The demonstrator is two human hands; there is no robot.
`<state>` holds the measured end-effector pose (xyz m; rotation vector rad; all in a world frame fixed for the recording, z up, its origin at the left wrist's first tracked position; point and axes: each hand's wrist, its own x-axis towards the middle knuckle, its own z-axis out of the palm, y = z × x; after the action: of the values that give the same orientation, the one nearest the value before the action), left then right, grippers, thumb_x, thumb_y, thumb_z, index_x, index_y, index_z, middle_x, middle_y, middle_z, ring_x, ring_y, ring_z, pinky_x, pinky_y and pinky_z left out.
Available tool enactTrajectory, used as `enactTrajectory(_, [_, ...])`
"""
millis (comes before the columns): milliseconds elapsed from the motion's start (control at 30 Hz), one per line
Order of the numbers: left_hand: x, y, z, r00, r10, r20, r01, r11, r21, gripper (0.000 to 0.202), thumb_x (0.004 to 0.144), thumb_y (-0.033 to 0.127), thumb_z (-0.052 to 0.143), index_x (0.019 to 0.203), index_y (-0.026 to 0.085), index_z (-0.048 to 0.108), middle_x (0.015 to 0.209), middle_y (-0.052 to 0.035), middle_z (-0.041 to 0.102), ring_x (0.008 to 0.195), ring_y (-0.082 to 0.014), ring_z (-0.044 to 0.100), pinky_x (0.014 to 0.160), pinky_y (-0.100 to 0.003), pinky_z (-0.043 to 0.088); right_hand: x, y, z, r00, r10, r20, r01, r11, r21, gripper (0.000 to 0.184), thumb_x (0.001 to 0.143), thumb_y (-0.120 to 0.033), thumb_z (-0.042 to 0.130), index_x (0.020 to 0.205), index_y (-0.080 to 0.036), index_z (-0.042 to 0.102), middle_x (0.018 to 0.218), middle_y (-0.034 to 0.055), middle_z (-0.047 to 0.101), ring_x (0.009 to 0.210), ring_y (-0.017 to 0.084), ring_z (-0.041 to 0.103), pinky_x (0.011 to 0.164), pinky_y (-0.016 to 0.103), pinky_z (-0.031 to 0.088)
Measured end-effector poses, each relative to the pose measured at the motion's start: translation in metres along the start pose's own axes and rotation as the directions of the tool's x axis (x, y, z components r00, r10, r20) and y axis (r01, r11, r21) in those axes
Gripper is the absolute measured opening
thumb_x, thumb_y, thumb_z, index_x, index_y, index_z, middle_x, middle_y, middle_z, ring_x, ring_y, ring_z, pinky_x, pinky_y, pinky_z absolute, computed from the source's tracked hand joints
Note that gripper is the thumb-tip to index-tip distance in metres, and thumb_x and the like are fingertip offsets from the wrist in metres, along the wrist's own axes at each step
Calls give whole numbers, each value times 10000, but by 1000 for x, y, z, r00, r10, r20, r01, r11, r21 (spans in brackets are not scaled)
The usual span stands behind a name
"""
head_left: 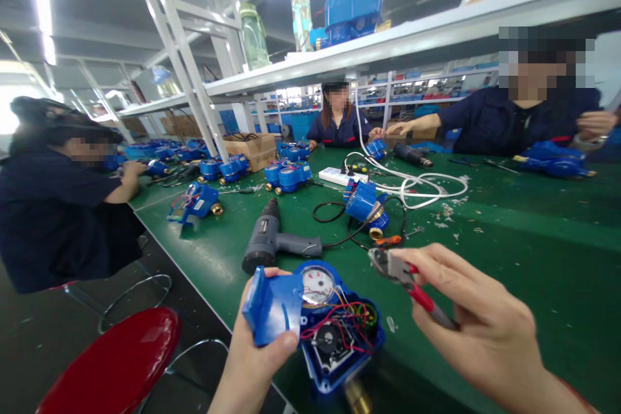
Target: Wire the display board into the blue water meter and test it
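Observation:
My left hand point(264, 356) grips the blue plastic cover point(279, 310) of a water meter, thumb on its face. The opened blue water meter point(317, 369) lies beside the cover at the table's near edge. Red and other wires, a black round part and a white dial show inside it, and a brass fitting point(358, 396) sticks out below. In my right hand point(478, 317) is a pair of red-handled cutting pliers point(405, 278). The plier jaws stand above the table, to the upper right of the meter and apart from it.
A grey heat gun point(264, 239) lies behind the meter. Beyond it are another blue meter point(361, 200), an orange-handled tool point(388, 241), a white power strip point(342, 176) and coiled white cable point(431, 191). Co-workers sit around the green table point(514, 233). A red stool point(116, 362) stands left.

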<state>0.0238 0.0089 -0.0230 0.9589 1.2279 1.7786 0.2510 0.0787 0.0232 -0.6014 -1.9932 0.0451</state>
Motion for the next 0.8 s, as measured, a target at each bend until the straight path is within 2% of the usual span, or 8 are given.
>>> enactTrajectory(100, [-6,1,8,1000,5,-26,-6,999,-40,933,387,462,929,1221,266,558,1153,-63,640,950,-294,682,777,-327,565,4,4,-7,999,37,18,-37,999,12,487,790,6,500,1211,-230,569,997,24,623,870,101,614,725,170,492])
enactTrajectory(200, [-13,7,16,998,20,-64,-24,998,-53,1001,312,446,950,1230,297,581,1163,-42,632,951,-283,682,762,-308,574,4,5,-5,994,15,109,-15,1000,-2,509,788,-7,497,1246,-219,560,1034,47,600,918,136,589,763,232,500])
enactTrajectory(300, [-17,11,20,995,49,-86,-52,998,-39,991,277,458,947,1197,312,609,1165,-31,629,962,-275,677,760,-294,581,1,0,-1,976,-30,217,47,996,-77,503,798,-34,509,1272,-197,549,1061,79,587,935,194,540,768,330,487])
enactTrajectory(400, [-19,11,18,990,98,-98,-95,995,33,978,285,489,934,1194,335,605,1189,-18,630,992,-264,666,781,-282,582,-1,-7,2,959,-53,279,86,991,-107,467,815,-61,505,1263,-180,562,1053,87,602,926,216,512,765,361,459])
enactTrajectory(500, [-22,6,13,975,194,-107,-176,972,155,926,375,487,927,1222,350,577,1259,-14,602,1055,-265,642,822,-295,580,-2,-12,4,956,-40,292,81,988,-129,461,821,-67,482,1256,-183,579,1065,80,613,952,220,506,801,365,438])
enactTrajectory(600, [-25,-3,8,963,267,-31,-249,929,275,827,540,430,889,1281,352,529,1319,-28,557,1122,-274,612,880,-329,564,-1,-14,4,964,-33,262,80,982,-171,454,819,-74,479,1246,-171,595,1078,83,619,977,221,505,825,357,426])
enactTrajectory(733, [-31,-12,9,937,348,-23,-316,875,365,776,677,400,796,1368,305,457,1361,-71,504,1239,-319,517,1064,-466,420,-1,-21,-2,979,-20,203,69,968,-241,409,837,-114,490,1223,-166,613,1053,83,631,956,215,521,802,336,437])
enactTrajectory(800, [-33,-14,12,929,366,-48,-316,855,411,790,705,393,763,1407,294,416,1355,-82,493,1238,-321,508,1078,-495,387,-3,-26,-6,982,1,190,55,955,-290,421,843,-142,502,1255,-166,590,1053,88,621,961,215,525,792,328,451])
